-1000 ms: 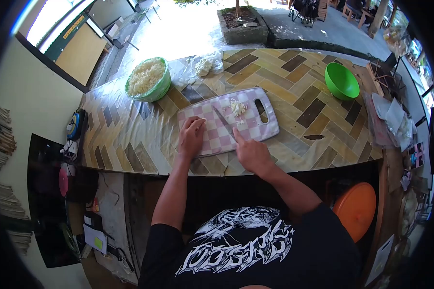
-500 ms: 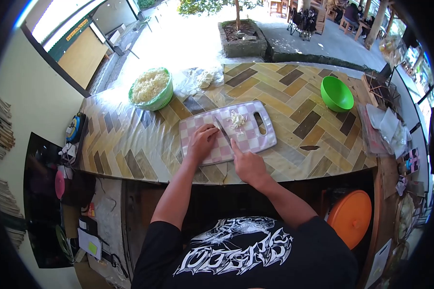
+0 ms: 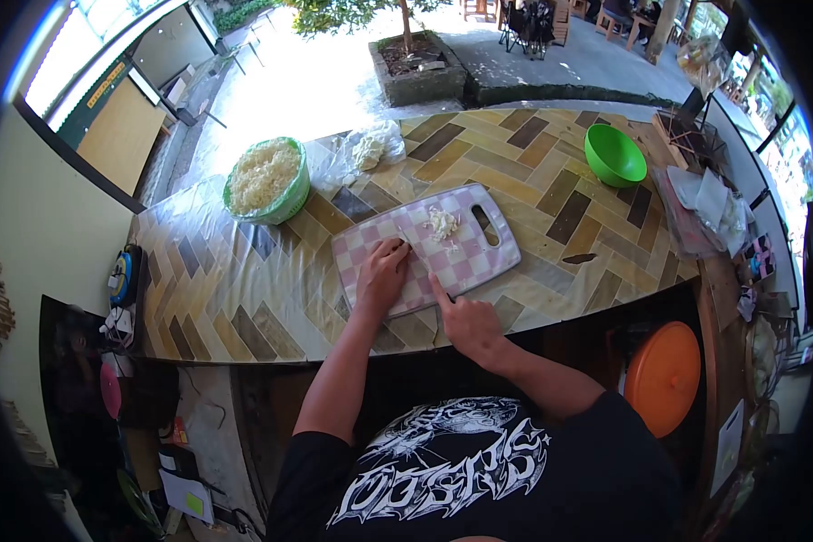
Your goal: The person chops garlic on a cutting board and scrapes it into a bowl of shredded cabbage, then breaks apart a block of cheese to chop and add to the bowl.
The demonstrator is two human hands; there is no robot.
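Observation:
A pink and white checked cutting board (image 3: 461, 262) lies on the tiled-pattern table, with a small heap of pale shredded food (image 3: 442, 224) near its handle hole. My left hand (image 3: 384, 271) rests on the board's left part, fingers bent and pressed together; what lies under them is too small to make out. My right hand (image 3: 468, 318) is at the board's near edge, wrapped round a knife (image 3: 419, 256), its index finger stretched along the top. The thin blade points up and left, beside my left fingertips.
A green basket (image 3: 291, 200) full of pale shreds stands at the back left, beside a plastic bag (image 3: 370, 150) with pale food. The green bowl (image 3: 616, 155) sits at the back right, near plastic packs (image 3: 696, 208). An orange lid (image 3: 663, 379) is below the table.
The camera view has turned and shifted a little. My right hand has drawn the knife back toward me, and my left hand stays on the board.

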